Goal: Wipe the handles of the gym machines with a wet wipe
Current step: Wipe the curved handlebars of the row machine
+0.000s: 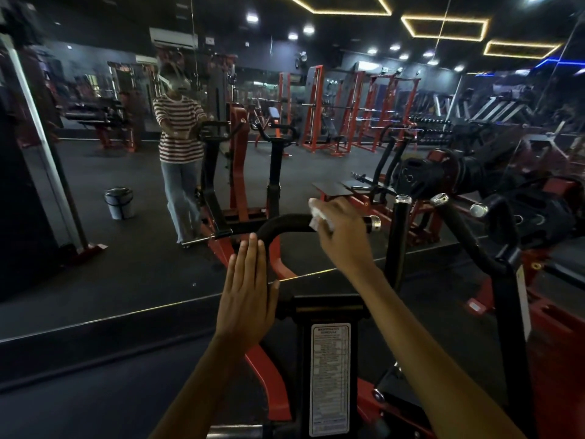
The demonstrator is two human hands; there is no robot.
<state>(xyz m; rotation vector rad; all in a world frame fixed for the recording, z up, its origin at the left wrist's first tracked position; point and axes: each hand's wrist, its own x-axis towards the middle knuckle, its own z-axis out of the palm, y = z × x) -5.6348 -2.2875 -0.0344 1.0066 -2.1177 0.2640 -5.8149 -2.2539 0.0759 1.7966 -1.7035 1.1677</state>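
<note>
A black curved handle (285, 224) of a red and black gym machine runs across the middle, ending in a chrome cap (375, 222). My right hand (340, 228) grips the horizontal part of this handle with a white wet wipe (318, 215) bunched under the fingers. My left hand (247, 294) lies flat with straight fingers against the handle's downward bend, fingertips near the curve. Two more black handles (399, 242) (465, 236) with chrome caps stand to the right.
A large wall mirror (126, 153) faces me, reflecting a person in a striped shirt, red racks and a bucket (119, 202). Weight plates (421, 177) hang on the machine at right. A label plate (329, 378) sits on the post below my hands.
</note>
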